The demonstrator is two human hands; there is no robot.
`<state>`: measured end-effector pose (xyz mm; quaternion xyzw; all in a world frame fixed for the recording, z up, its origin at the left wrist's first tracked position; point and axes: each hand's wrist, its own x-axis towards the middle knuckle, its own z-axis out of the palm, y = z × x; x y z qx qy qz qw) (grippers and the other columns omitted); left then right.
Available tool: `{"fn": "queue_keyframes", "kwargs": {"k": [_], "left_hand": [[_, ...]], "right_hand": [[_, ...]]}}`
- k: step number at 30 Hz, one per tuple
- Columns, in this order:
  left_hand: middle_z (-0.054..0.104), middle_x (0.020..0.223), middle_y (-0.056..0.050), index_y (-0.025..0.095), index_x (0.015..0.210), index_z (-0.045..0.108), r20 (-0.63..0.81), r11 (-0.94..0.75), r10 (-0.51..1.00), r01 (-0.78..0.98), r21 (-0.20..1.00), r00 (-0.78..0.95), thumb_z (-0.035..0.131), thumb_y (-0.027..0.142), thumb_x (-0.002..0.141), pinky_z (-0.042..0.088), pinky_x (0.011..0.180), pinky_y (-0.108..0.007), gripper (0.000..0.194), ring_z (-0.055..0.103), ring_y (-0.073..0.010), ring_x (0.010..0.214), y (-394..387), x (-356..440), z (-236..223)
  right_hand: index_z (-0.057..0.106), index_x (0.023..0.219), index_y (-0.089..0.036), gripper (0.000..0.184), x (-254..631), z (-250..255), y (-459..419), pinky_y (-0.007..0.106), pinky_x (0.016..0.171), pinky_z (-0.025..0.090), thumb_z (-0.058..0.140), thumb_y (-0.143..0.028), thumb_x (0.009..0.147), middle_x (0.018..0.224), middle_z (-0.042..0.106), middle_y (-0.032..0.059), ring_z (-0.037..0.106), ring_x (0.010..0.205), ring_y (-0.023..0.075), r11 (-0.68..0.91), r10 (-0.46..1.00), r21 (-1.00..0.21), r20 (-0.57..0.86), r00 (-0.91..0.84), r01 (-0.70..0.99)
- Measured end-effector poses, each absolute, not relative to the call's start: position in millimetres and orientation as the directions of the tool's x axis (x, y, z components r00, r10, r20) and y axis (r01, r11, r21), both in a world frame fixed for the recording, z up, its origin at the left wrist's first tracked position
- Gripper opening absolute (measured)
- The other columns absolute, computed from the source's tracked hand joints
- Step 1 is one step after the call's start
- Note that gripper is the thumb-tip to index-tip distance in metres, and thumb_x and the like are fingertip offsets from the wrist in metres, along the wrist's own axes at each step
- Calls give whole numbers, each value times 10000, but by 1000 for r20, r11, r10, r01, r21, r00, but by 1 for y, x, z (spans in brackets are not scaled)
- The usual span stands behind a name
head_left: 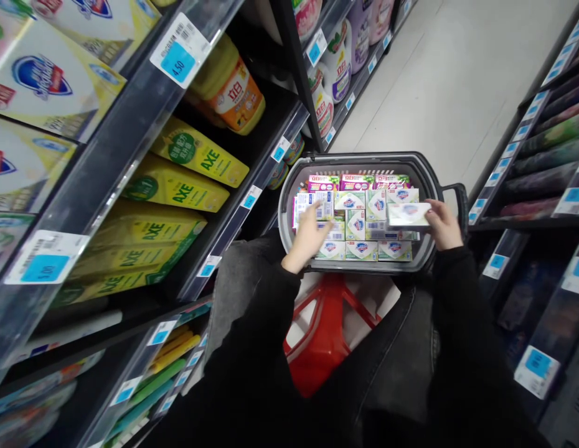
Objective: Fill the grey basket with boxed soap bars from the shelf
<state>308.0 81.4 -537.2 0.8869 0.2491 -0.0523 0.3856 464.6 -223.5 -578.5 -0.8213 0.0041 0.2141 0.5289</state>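
Store aisle: a shopper's R hand (pixel 443 225) is pinching the end of a white soap box (pixel 408 214) btwn thumb and fingers, nearly closed on it, and is holding it above the other boxes near the basket's right edge. The L hand (pixel 309 239) is reaching over the basket's left side w/ fingers loosely spread, apparently gripping nothing; blur is hiding whether it's touching. The step in hand is seemingly arranging boxes in the gray basket (pixel 359 158); the next move is probably calling for a level box and a gap to suit. Other soap boxes (pixel 362 250) are lying in tight rows from the near edge up, while purple cartons (pixel 357 182) are lining the far edge. Crowding is leaving little finger room, and the basket handle (pixel 457 205) is jutting out by the R wrist. A red plastic frame (pixel 324 367) is showing below the near edge, btwn the legs; yellow bottles (pixel 196 158) are filling a shelf at L, and soft packs (pixel 546 143) are stacking up at R.
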Motion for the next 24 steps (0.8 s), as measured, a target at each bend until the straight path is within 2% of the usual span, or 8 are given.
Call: {"fn": "queue_keyframes", "kwargs": {"k": [2,4,6,8,11,14,20,24], "left_hand": [[414,1538,-142,197,1487,375,-298,-530,214,367,764,930,656,412,836,411,1121,-412,741,431,-297,1396,63,318,-522],[488,1468,-160,196,1476,385,-393,-378,178,431,819,902,656,461,837,507,1000,-403,743,563,-294,1260,54,328,-513],[620,1284,-149,175,1374,490,-504,-203,171,531,823,846,593,484,880,567,827,-366,592,664,-259,1054,59,339,-511],[683,1087,-112,157,1183,604,-523,-152,144,541,827,840,574,479,890,565,735,-331,437,679,-232,928,80,351,-516],[688,972,-81,140,1056,633,-407,-283,229,460,841,884,615,415,863,551,764,-338,337,664,-222,887,131,376,-533],[691,1014,-101,118,1100,610,-299,-374,404,455,808,864,551,349,899,535,842,-362,312,660,-233,932,184,406,-561],[699,1029,-116,114,1094,628,-373,-498,361,515,698,855,486,323,923,486,979,-374,305,646,-237,1016,220,433,-609],[684,1095,-139,106,1204,613,-401,-598,388,558,576,830,434,299,954,449,1031,-373,363,634,-258,1089,210,430,-617]], "right_hand": [[542,1318,-258,555,450,-565,-190,340,630,578,578,-470,806,1354,570,105,645,931,239,-410,345,-902,-286,894,-131],[530,1325,-280,524,434,-554,-159,386,675,601,567,-475,839,1374,545,100,637,979,262,-367,471,-929,-233,851,-51],[486,1375,-302,539,420,-549,-138,420,721,610,534,-495,874,1414,509,98,632,1016,275,-325,536,-946,-186,823,-1],[407,1449,-322,598,414,-551,-128,434,797,605,506,-524,896,1495,438,96,619,1081,278,-299,553,-954,-151,819,27],[353,1500,-314,652,421,-564,-136,442,905,573,479,-553,906,1553,387,101,615,1135,261,-296,516,-955,-150,843,11],[539,1372,-243,555,439,-580,-159,456,952,539,515,-503,883,1383,583,115,666,1015,233,-381,404,-924,-205,891,-40],[683,1176,-184,430,458,-596,-187,433,886,545,533,-379,823,1136,719,102,668,868,219,-596,258,-798,-295,920,-89],[708,1136,-177,390,470,-599,-183,456,950,494,496,-333,848,1153,692,136,637,974,263,-731,276,-674,-149,950,107]]}}
